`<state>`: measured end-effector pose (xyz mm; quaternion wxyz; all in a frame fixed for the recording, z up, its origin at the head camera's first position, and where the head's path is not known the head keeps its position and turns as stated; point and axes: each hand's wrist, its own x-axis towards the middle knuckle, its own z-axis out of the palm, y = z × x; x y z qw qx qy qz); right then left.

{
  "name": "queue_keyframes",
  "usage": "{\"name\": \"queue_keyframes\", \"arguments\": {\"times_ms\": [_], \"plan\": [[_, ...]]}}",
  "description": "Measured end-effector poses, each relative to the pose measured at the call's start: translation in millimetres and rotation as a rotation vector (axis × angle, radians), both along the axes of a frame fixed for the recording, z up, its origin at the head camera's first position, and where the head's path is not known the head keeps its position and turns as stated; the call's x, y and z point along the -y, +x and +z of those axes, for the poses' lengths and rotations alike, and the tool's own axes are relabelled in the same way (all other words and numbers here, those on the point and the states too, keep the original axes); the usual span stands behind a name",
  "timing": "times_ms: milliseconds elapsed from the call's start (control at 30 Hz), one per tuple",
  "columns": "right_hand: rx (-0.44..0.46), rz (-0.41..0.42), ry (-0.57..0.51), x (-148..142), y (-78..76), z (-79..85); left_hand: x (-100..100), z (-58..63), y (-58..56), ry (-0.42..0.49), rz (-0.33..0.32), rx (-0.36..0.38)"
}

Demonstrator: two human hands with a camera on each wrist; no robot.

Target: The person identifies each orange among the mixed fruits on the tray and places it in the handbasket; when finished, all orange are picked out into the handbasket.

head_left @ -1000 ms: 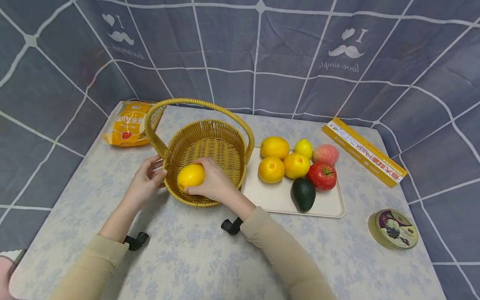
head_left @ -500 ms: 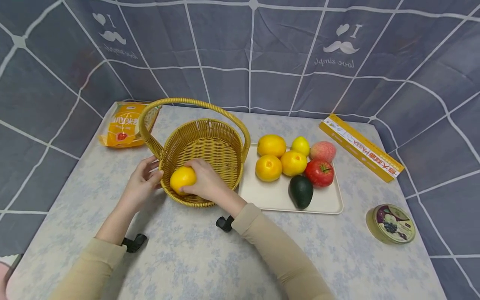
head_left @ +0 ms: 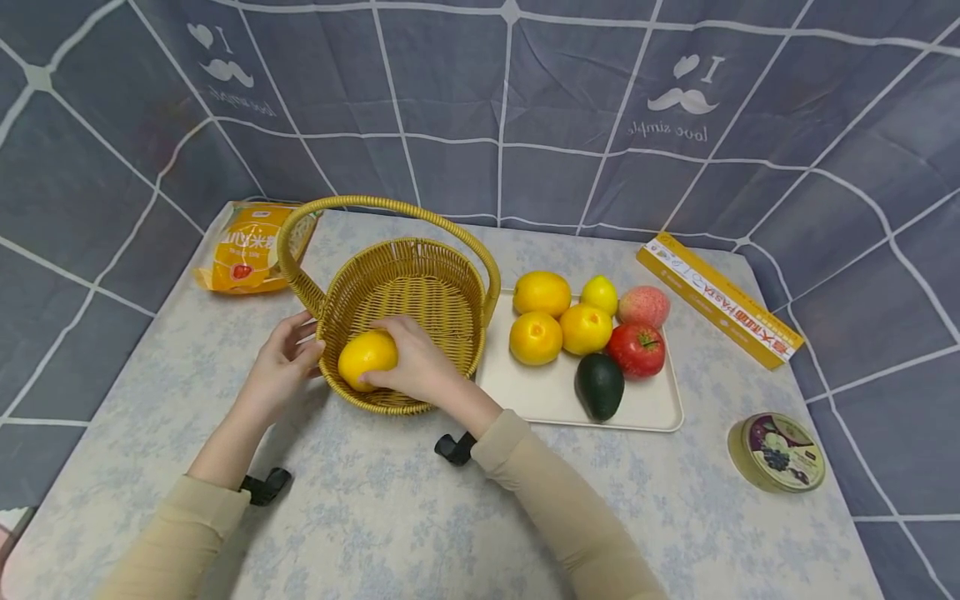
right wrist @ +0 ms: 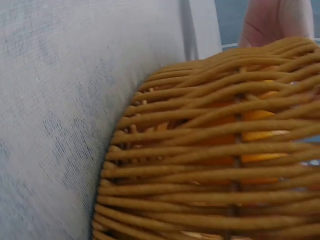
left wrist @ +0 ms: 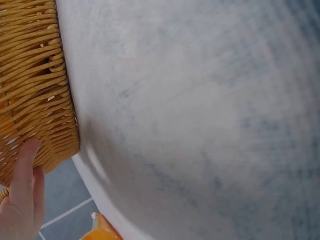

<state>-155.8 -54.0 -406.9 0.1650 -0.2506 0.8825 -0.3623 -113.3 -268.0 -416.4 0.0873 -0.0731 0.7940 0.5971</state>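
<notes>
A yellow wicker basket [head_left: 420, 287] with a tall arched handle stands on the table. My right hand [head_left: 411, 362] grips a yellow-orange fruit [head_left: 367, 358] just inside the basket's near left rim. My left hand [head_left: 281, 367] rests with its fingers against the basket's outer left wall. In the left wrist view a finger [left wrist: 22, 175] touches the woven basket wall [left wrist: 35, 90]. The right wrist view is filled by the basket weave [right wrist: 215, 165], with the orange fruit [right wrist: 260, 125] showing through the gaps.
A cream tray [head_left: 555, 396] right of the basket holds several fruits: oranges, a lemon [head_left: 600, 293], a peach [head_left: 643, 306], a red apple [head_left: 638, 350] and an avocado [head_left: 599, 385]. A yellow bag [head_left: 243, 247] lies back left, a pasta box [head_left: 718, 300] back right, a round tin [head_left: 777, 452] near right.
My right hand has carried the fruit slightly left and lower into the basket. The left hand has stayed on the basket's side.
</notes>
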Motion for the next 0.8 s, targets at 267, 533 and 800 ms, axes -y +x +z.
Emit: {"name": "queue_keyframes", "arguments": {"times_ms": [267, 533, 800], "plan": [[-0.047, 0.066, -0.062, -33.5, 7.1, 14.5, 1.6, -1.2, -0.7, 0.005, -0.003, 0.017], [-0.043, 0.038, -0.228, -98.7, 13.3, 28.3, 0.9, -2.0, -0.1, 0.003, -0.005, 0.015], [0.023, -0.157, -0.289, -164.1, 4.0, 30.2, 0.9, -2.3, 1.4, -0.005, -0.011, 0.006]]}}
